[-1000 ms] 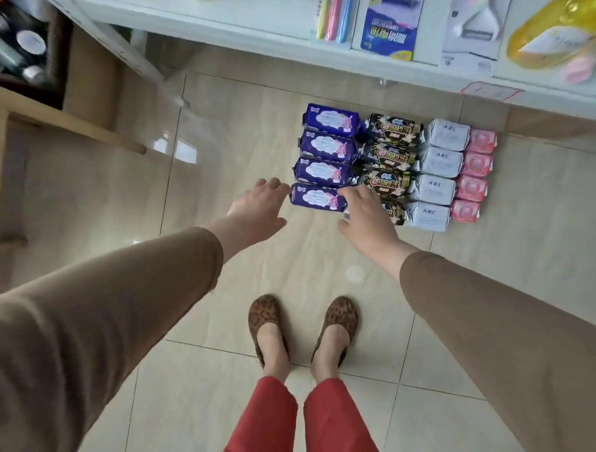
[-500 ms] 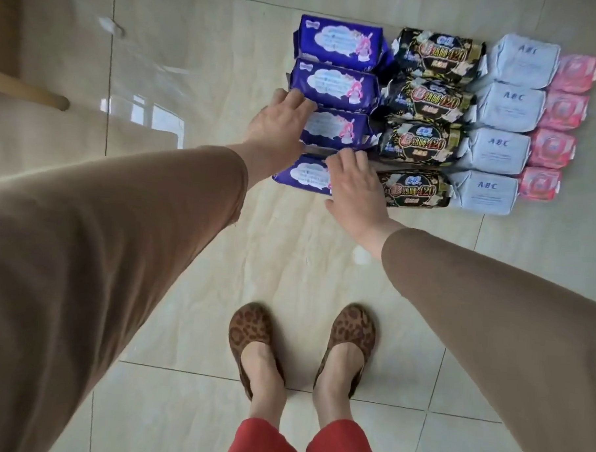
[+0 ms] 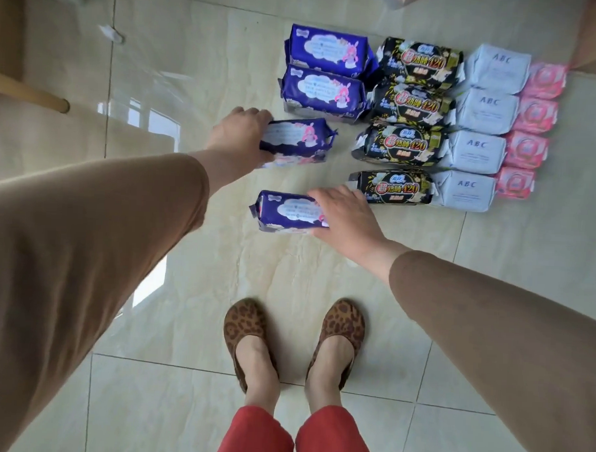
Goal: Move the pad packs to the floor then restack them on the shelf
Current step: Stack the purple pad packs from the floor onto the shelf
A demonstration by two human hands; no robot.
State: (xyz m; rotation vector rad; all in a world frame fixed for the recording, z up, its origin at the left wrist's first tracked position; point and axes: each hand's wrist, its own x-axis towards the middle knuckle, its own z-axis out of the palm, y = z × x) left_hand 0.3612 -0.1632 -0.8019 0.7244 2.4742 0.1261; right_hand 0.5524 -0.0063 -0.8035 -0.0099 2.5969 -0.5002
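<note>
The pad packs lie on the tiled floor point(image 3: 201, 68) in four columns, and the column of black packs point(image 3: 400, 148) serves as landmark. Each black pack bears a large red "420" with gold-edged characters too stylised to read for certain. Just right of them sits a column of pale blue packs point(image 3: 478, 131) printed "ABC", and beyond those, small pink packs point(image 3: 533, 130) whose print is too blurred to read.

Left of the black column, two purple packs point(image 3: 325, 73) with a pink cartoon figure rest touching each other at the far end; their small text is illegible. The left hand point(image 3: 239, 134) grips a third purple pack point(image 3: 298, 138) by its left end, fingers curled over it, apart from the black packs. The right hand point(image 3: 345, 214) holds a fourth purple pack point(image 3: 283, 211) by its right end, fingers over the top and thumb beneath, near the closest black pack.

Leopard-print shoes point(image 3: 250, 336) and red trousers point(image 3: 297, 437) show below.
</note>
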